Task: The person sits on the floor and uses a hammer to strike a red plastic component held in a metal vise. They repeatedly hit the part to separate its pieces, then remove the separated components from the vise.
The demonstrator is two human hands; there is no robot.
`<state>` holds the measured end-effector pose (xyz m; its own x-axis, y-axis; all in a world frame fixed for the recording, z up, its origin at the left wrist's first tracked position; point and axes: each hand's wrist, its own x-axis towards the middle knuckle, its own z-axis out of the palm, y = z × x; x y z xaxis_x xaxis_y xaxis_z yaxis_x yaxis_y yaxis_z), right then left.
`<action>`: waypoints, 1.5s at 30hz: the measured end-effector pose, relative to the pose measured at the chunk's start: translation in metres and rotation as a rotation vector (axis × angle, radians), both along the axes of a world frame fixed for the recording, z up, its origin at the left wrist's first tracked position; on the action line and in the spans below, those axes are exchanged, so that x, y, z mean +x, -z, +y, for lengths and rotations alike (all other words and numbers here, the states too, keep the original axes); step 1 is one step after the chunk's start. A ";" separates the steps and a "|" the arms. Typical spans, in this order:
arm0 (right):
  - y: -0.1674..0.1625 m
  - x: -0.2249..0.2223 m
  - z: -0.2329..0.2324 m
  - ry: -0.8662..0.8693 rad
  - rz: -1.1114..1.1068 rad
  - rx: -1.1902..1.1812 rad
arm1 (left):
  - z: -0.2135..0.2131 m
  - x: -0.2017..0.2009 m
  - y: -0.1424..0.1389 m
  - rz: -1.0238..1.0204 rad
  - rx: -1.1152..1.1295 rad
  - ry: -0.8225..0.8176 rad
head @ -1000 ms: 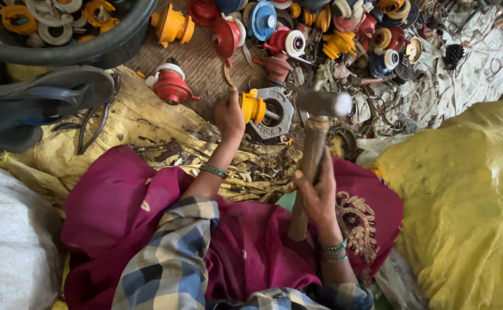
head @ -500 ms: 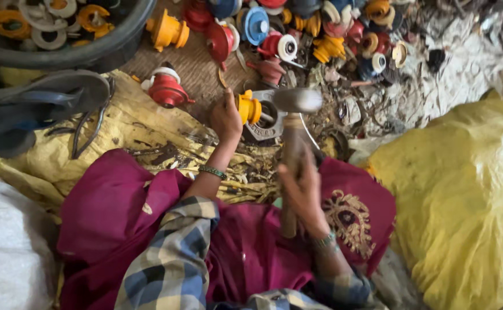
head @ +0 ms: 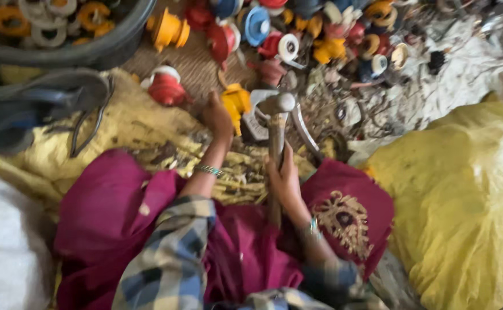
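Note:
My right hand grips the wooden handle of a hammer, whose metal head is down over a large grey metal nut. My left hand holds a small yellow plastic part against that nut. Both sit on a yellow sack in front of my knees, which are covered in maroon cloth. The picture is blurred by motion.
A heap of red, blue, yellow and white plastic parts lies beyond the nut. A dark round tub with orange and white rings stands at top left. A red and white part lies nearby. A big yellow sack fills the right.
The hammer, raised to the right a second ago, has swung down and left onto the nut. My left hand stays on the yellow part.

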<state>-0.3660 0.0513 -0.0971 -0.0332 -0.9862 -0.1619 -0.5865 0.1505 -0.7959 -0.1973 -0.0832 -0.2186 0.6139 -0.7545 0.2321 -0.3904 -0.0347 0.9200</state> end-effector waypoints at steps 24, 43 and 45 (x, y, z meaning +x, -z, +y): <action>0.059 -0.065 -0.056 0.279 -0.338 -0.047 | 0.016 0.034 -0.059 -0.492 0.589 0.584; 0.043 -0.048 -0.064 -0.103 0.781 0.043 | -0.021 0.052 -0.015 -0.697 0.289 0.152; 0.034 -0.043 -0.082 -0.183 0.745 -0.156 | -0.022 0.049 -0.013 -0.681 0.274 0.153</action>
<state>-0.4090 -0.0312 -0.1313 0.0868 -0.9960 -0.0199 -0.9790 -0.0815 -0.1869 -0.1485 -0.1057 -0.2052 0.2855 -0.9052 0.3150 -0.8893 -0.1277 0.4391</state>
